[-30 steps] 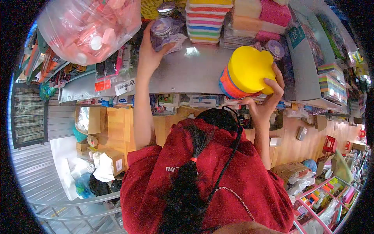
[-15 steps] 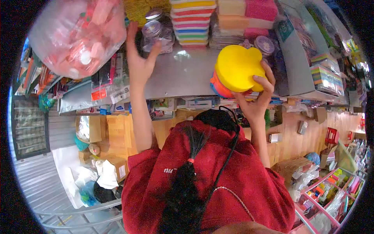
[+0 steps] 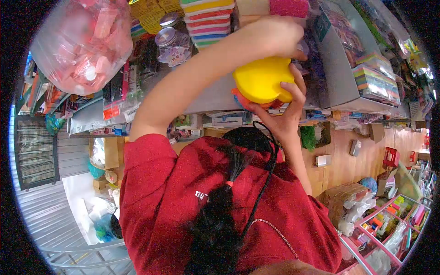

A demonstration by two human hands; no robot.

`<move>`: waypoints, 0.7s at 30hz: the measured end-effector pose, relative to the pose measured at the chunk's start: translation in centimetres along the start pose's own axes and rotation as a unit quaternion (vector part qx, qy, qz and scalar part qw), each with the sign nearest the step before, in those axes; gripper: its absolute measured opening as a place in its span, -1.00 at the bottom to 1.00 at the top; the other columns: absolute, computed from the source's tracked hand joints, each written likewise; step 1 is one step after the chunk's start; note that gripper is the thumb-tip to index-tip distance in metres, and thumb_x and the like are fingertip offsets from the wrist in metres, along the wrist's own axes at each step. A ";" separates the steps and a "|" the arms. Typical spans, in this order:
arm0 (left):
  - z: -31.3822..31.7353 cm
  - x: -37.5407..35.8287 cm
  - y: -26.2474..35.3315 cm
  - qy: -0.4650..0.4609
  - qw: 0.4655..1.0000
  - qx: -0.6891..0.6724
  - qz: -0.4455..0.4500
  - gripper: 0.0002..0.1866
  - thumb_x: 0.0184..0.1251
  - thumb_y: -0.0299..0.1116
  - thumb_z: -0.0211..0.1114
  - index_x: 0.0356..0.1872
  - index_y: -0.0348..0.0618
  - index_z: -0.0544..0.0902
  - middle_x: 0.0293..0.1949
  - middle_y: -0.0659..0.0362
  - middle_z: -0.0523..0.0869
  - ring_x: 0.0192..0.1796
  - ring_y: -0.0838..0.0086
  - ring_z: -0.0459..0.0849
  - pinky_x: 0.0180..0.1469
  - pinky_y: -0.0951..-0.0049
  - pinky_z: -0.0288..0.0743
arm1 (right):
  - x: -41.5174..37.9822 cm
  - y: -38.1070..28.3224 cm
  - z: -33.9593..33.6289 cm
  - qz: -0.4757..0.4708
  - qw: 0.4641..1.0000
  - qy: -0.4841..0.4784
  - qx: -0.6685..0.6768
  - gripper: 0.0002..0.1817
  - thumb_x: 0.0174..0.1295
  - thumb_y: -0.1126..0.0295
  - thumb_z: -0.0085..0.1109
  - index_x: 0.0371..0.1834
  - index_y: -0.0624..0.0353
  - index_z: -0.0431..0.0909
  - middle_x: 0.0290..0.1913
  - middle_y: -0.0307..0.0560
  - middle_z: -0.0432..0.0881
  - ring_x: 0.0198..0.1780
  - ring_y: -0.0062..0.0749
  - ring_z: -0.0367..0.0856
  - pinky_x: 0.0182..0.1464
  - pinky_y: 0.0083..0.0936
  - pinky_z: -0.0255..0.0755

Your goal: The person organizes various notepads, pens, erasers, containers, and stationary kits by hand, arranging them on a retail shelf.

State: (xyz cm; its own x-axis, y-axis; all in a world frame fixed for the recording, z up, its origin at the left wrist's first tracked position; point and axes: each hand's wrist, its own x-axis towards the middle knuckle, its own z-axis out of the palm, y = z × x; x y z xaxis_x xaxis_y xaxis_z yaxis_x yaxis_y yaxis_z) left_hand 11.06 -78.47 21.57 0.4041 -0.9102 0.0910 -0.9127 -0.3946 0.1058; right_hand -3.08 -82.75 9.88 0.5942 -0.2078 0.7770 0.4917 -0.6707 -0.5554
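My left hand (image 3: 280, 36) reaches across to the right, over the upper edge of a smooth yellow object (image 3: 260, 81) with a lobed outline. Its fingers are blurred and mostly hidden, so what they touch cannot be made out. My right hand (image 3: 289, 103) grips the yellow object from its right side, fingers on its face and thumb below. An orange-red item (image 3: 242, 99) with some blue shows under the yellow object. Both hands are above the grey shelf (image 3: 215, 91), close together.
A clear bag of pink pieces (image 3: 87, 50) hangs at upper left. Lidded jars (image 3: 168, 39) stand beside a stack of coloured packs (image 3: 208, 23). A grey box (image 3: 339, 68) with a multicoloured pack (image 3: 376, 85) is at right. Cartons (image 3: 343, 201) lie on the floor.
My left hand has swung from the left, where its fingers were spread, across to the yellow object. My right hand and the yellow object have shifted slightly left in view.
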 end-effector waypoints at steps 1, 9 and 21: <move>0.8 0.6 -0.1 0.028 0.999 0.007 0.029 -0.54 0.06 -0.01 0.29 -0.26 -0.27 0.61 -0.27 -0.09 0.65 -0.17 0.08 0.64 -0.04 0.18 0.49 | 0.0 0.0 0.0 0.000 1.000 0.001 0.001 -0.19 -0.33 0.30 0.57 0.02 -0.02 0.23 0.25 0.24 0.22 0.26 0.14 0.24 0.24 -0.11 0.20; 1.9 1.9 -0.1 0.092 0.993 0.035 0.070 -0.60 -0.25 -0.17 0.45 -0.36 -0.23 0.69 -0.37 -0.06 0.68 -0.26 0.11 0.68 -0.17 0.20 0.57 | 0.0 -0.2 -0.3 -0.002 1.000 0.000 -0.001 -0.18 -0.35 0.32 0.57 0.04 -0.04 0.24 0.25 0.23 0.23 0.25 0.14 0.25 0.24 -0.11 0.21; -2.8 -1.1 -0.9 0.039 0.990 -0.133 -0.020 -0.42 -0.24 -0.18 0.43 -0.21 -0.46 0.54 -0.30 -0.22 0.63 -0.16 0.11 0.65 -0.11 0.28 0.52 | 0.2 -0.4 -0.1 -0.023 1.000 0.003 -0.001 -0.21 -0.32 0.36 0.55 0.01 -0.02 0.23 0.23 0.26 0.25 0.24 0.13 0.28 0.21 -0.12 0.25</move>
State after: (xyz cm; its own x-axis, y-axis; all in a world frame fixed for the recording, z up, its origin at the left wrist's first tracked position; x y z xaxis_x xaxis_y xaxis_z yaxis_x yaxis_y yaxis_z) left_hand 11.61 -76.78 24.11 0.4531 -0.8776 0.1566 -0.8517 -0.3743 0.3667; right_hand -3.18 -82.57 10.28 0.5665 -0.1817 0.8038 0.5168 -0.6814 -0.5183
